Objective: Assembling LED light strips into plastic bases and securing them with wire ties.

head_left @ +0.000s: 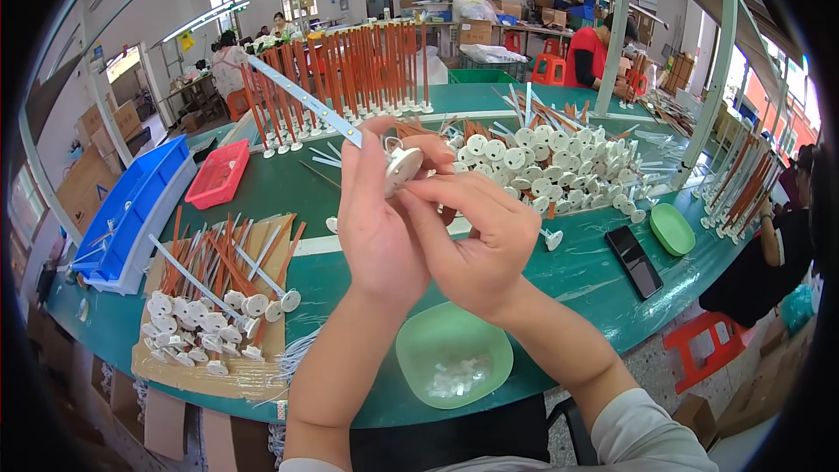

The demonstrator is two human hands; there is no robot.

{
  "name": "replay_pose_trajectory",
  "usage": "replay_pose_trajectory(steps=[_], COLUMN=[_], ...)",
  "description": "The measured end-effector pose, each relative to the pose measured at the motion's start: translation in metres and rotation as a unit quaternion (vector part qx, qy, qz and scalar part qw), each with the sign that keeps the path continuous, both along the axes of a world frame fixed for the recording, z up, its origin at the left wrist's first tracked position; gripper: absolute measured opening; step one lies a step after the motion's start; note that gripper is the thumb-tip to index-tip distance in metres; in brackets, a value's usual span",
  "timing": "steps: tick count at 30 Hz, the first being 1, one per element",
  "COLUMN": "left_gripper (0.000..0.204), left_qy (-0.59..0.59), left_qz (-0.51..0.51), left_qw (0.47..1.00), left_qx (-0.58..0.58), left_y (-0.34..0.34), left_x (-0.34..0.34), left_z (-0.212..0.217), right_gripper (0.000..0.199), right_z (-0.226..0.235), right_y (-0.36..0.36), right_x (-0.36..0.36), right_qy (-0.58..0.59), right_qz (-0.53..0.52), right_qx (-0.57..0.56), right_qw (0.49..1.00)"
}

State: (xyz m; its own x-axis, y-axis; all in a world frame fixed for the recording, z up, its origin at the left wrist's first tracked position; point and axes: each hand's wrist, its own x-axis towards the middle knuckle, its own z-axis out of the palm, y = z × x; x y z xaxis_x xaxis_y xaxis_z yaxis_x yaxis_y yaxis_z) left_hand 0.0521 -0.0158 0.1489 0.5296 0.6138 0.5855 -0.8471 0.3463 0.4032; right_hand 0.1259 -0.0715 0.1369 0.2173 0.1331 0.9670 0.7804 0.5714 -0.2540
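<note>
My left hand [380, 240] is raised over the middle of the bench and grips a white round disc [402, 170]. A pale blue strip with small yellow dots [308, 103] slants up and left from the disc. Thumb and fingertips of my right hand [485, 240] are pinched together against the disc's face. Whatever they hold there is too small to make out. Below both hands stands a light green bowl [414, 345] with small clear pieces in it.
On cardboard [197, 376] at left lies a bundle of disc-ended strips [218, 319]. Blue [122, 227] and red [229, 173] trays stand beyond it. Disc-ended strips are piled [559, 157] ahead. A phone [634, 262] and green dish [672, 230] are at right. Co-workers sit around.
</note>
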Motion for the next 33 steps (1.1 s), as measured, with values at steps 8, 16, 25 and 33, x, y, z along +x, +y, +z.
replay_pose_trajectory(steps=[8, 16, 25, 33], left_gripper=[0.026, 0.026, 0.028, 0.029], left_qy=[0.162, 0.094, 0.067, 0.064], left_qz=[0.186, 0.113, 0.013, -0.009], left_qw=[0.959, 0.987, 0.997, 0.998], left_qx=[0.137, 0.059, 0.032, 0.023], left_y=[0.003, 0.014, 0.009, 0.012], left_x=[0.009, 0.003, -0.002, 0.001], left_z=[0.001, -0.001, 0.004, -0.007], right_gripper=[0.015, 0.018, 0.018, 0.016], right_z=[0.001, 0.007, 0.013, 0.005], right_y=[0.002, 0.008, 0.001, -0.001], right_x=[0.012, 0.012, 0.021, 0.005], right_qy=[-0.068, -0.147, -0.172, -0.14], right_qz=[-0.106, -0.067, -0.044, -0.116], right_qx=[0.006, 0.027, 0.031, 0.046], right_qw=[0.992, 0.986, 0.984, 0.982])
